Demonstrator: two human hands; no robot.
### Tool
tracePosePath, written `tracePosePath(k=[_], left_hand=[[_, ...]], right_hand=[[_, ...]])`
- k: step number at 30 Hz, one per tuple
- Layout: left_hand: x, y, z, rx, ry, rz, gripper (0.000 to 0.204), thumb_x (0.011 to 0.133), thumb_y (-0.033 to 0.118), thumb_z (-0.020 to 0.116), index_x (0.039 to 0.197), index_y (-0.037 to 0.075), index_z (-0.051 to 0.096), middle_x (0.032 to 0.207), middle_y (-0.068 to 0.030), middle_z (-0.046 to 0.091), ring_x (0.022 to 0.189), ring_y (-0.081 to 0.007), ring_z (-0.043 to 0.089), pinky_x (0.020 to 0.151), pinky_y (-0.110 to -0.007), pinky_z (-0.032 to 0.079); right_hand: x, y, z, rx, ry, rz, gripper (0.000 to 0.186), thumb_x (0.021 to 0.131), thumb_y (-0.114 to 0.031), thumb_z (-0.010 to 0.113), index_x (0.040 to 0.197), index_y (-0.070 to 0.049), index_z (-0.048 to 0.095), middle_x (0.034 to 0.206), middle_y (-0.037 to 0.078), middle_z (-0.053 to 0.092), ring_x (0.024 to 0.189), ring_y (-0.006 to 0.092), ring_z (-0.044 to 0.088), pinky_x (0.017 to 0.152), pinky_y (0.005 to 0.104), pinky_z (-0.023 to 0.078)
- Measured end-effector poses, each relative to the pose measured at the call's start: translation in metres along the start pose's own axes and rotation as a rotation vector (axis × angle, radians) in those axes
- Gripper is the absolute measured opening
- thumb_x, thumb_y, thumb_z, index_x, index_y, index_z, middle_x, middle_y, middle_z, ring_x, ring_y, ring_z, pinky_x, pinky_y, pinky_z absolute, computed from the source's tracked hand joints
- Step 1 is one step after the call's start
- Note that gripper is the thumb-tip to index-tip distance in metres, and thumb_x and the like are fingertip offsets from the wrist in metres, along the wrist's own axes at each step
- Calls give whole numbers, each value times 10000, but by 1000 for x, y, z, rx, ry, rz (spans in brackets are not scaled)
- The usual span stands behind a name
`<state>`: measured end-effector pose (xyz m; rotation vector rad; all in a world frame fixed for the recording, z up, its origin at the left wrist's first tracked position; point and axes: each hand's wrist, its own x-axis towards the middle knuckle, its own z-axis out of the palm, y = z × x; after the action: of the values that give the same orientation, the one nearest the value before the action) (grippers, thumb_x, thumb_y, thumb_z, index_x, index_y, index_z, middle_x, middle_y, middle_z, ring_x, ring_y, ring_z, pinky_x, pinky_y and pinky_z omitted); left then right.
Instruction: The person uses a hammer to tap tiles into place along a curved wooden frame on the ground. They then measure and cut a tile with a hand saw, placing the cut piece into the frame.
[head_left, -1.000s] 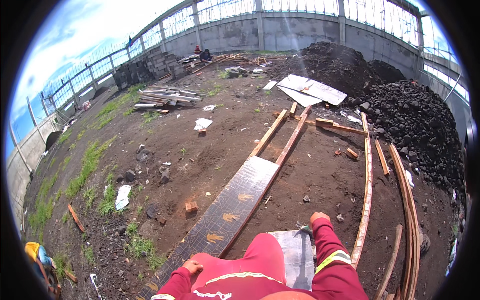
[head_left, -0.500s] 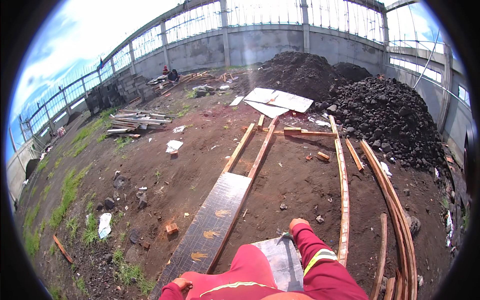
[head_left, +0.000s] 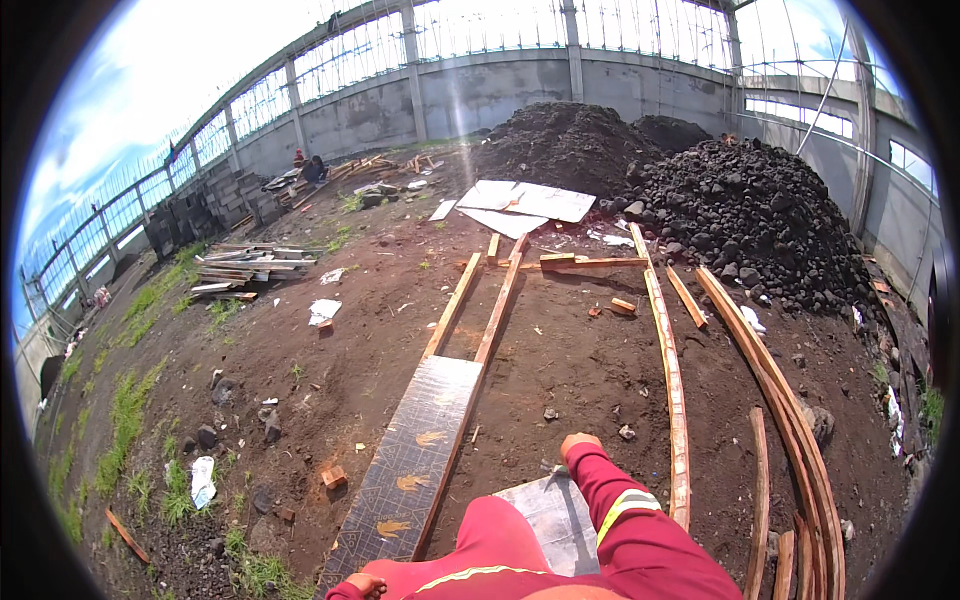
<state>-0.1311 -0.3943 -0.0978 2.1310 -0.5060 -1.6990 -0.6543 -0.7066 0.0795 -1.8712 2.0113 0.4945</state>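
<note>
My right hand (head_left: 580,445) is closed in a fist, held out above a grey sheet (head_left: 556,522) lying near my legs. A small greyish metal-looking piece (head_left: 553,468) pokes out beside the fist; its kind is not clear. My left hand (head_left: 367,585) is low beside my thigh with its fingers curled; what they hold, if anything, is hidden. To the left of my legs, a long dark panel (head_left: 400,465) with yellowish printed marks lies at the near end of two parallel wooden beams (head_left: 500,300).
A long timber (head_left: 665,370) and several stacked beams (head_left: 775,400) stretch along the right. Piles of dark soil (head_left: 555,145) and rock (head_left: 750,215) rise behind. Pale sheets (head_left: 525,200) lie before them. Loose boards (head_left: 255,265), stones and grass are at left.
The whole view has shifted slightly, with the ground and far wall sliding left. Both my hands keep nearly the same pose.
</note>
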Motion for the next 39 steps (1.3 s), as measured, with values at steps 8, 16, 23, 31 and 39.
tracePosePath(k=[8, 16, 23, 31, 39], left_hand=[[-8, 17, 5, 170, 30, 34, 141, 827, 162, 607, 850, 28, 645, 720, -65, 628, 600, -129, 562, 528, -263, 426], [-13, 45, 16, 33, -27, -35, 136, 841, 166, 582, 848, 34, 610, 695, -63, 603, 588, -144, 548, 512, -267, 417], [-21, 59, 21, -115, -102, -127, 133, 852, 170, 559, 846, 39, 579, 673, -62, 582, 576, -157, 536, 499, -270, 410], [-59, 39, 20, -335, -175, -164, 160, 875, 185, 508, 821, 37, 538, 660, -55, 557, 534, -161, 515, 460, -260, 394], [-90, 40, 40, 29, 147, 70, 121, 799, 167, 596, 790, 47, 609, 665, -37, 623, 492, -110, 533, 435, -248, 413]], right_hand=[[2, -4, 4, 23, 30, 25, 318, 859, -210, 438, 1099, -133, 633, 1154, 87, 591, 1074, 234, 569, 862, 360, 465], [-11, 6, 4, 3, 2, -8, 309, 856, -212, 457, 1095, -129, 634, 1144, 80, 597, 1067, 208, 574, 868, 349, 465], [-1, -17, 13, -8, -15, 13, 319, 875, -213, 429, 1119, -136, 621, 1161, 80, 589, 1076, 234, 568, 862, 372, 468], [5, -22, 7, 2, 0, 71, 319, 876, -205, 419, 1105, -129, 627, 1160, 80, 590, 1071, 231, 571, 844, 372, 479], [-7, 0, -11, 1, -2, 135, 313, 774, -209, 568, 1058, -106, 649, 1136, 114, 595, 1062, 241, 572, 885, 336, 460]])
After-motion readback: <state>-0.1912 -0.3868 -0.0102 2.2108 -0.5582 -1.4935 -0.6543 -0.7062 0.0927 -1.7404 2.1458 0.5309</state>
